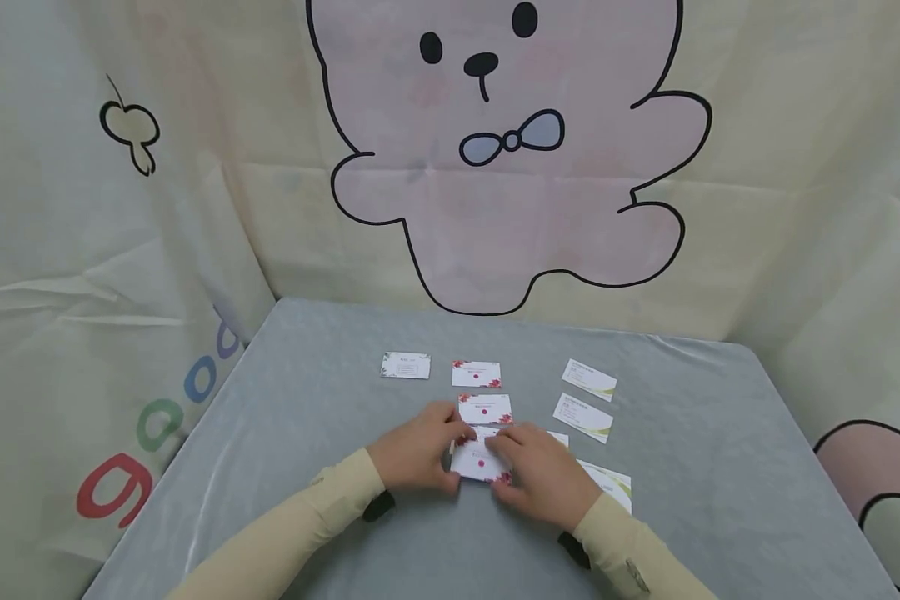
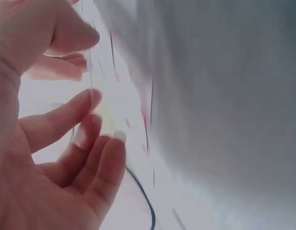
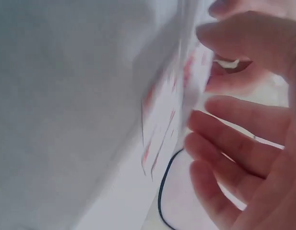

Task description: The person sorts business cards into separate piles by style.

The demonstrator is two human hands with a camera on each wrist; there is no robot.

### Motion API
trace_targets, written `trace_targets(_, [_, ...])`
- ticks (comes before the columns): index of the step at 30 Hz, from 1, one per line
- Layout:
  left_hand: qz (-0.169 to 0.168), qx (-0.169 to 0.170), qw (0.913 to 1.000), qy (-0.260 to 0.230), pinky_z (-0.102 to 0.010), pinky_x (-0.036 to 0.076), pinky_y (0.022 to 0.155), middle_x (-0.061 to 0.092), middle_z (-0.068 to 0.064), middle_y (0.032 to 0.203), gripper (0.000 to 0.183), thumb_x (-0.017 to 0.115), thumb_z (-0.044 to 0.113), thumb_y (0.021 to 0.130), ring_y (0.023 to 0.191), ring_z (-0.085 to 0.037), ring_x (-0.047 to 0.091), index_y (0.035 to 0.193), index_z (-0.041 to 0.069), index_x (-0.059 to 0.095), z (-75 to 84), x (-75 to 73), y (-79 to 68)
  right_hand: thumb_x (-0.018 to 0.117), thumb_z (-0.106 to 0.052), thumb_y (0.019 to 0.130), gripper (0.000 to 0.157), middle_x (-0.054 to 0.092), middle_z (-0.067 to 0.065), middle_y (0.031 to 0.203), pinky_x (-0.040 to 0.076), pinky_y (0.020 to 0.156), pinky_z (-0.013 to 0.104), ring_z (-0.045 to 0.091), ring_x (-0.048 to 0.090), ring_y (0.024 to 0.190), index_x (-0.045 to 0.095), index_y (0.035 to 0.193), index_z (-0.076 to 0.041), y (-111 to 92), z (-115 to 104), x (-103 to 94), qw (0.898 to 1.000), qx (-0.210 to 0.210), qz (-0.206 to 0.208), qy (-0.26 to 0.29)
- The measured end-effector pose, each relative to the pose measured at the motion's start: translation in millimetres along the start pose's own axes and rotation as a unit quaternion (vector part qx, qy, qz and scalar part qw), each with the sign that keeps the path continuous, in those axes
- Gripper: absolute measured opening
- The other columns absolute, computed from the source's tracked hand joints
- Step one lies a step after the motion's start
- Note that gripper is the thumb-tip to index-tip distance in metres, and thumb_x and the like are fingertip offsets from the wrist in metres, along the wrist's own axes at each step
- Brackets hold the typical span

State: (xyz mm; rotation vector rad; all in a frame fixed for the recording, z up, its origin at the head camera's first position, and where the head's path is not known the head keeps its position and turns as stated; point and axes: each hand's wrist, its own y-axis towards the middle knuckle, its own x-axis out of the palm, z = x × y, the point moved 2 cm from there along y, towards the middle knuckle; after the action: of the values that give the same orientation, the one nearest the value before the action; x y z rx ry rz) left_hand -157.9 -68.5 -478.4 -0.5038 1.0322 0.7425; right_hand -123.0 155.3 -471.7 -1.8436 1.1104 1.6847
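Note:
A white card with red floral corners (image 1: 478, 460) is held between my two hands at the front of the middle column. My left hand (image 1: 417, 450) grips its left side, index finger at the top corner and thumb low. From the other side my right hand (image 1: 543, 473) grips its right edge, with the index finger lying over the top. In the right wrist view the held card (image 3: 198, 72) is tilted, its red print showing near the thumb. Just beyond it lies another red-flowered card (image 1: 485, 409), with a matching card (image 1: 476, 374) farther back.
A leaf-cornered card (image 1: 405, 365) lies at the back left. On the right are green-and-yellow-edged cards (image 1: 589, 380), (image 1: 583, 417); another such card (image 1: 609, 483) is partly covered by my right hand. A grey cloth (image 1: 330, 358) covers the table, with printed curtains (image 1: 285, 242) around it.

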Motion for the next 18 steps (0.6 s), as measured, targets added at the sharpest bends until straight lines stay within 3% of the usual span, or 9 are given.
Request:
trace_targets(4, [0.023, -0.037, 0.9987, 0.027, -0.025, 0.051, 0.091, 0.054, 0.000, 0.123, 0.058, 0.090, 0.030, 0.086, 0.116, -0.015, 0.047, 0.139, 0.015, 0.070, -18.5, -21.7, 36.4, 0.088, -0.033, 0.090, 0.059, 0.071, 0.011, 0.135, 0.056, 0.108, 0.047, 0.028, 0.068, 0.126, 0.069, 0.139, -0.006, 42.8, 35.1, -1.2, 0.997, 0.062, -0.033, 0.026])
trace_targets(9, [0.019, -0.080, 0.9960, 0.033, -0.037, 0.053, 0.106, 0.057, -0.008, 0.137, 0.059, 0.087, 0.033, 0.092, 0.127, -0.022, 0.050, 0.144, 0.012, 0.068, -44.0, -25.6, 77.6, 0.083, -0.031, 0.095, 0.064, 0.065, 0.015, 0.147, 0.050, 0.117, 0.052, 0.034, 0.063, 0.138, 0.062, 0.149, -0.005, 83.6, 75.5, 13.9, 0.985, 0.134, -0.088, 0.060])
trace_targets(14, [0.004, -0.108, 0.9936, 0.030, -0.039, 0.052, 0.107, 0.059, -0.009, 0.138, 0.058, 0.086, 0.032, 0.094, 0.125, -0.023, 0.053, 0.145, 0.012, 0.068, -60.1, -30.1, 98.2, 0.081, -0.027, 0.096, 0.058, 0.066, 0.017, 0.146, 0.048, 0.118, 0.053, 0.036, 0.062, 0.139, 0.064, 0.145, -0.004, 108.8, 93.6, 20.1, 0.983, 0.139, -0.107, 0.061])
trace_targets(18, [0.000, -0.106, 0.9938, 0.034, -0.037, 0.053, 0.102, 0.061, -0.009, 0.132, 0.057, 0.086, 0.031, 0.093, 0.117, -0.022, 0.055, 0.143, 0.010, 0.068, -63.9, -34.6, 106.5, 0.083, -0.025, 0.095, 0.054, 0.067, 0.016, 0.143, 0.049, 0.117, 0.053, 0.036, 0.064, 0.135, 0.067, 0.142, -0.004, 120.5, 96.2, 18.3, 0.984, 0.133, -0.107, 0.057])
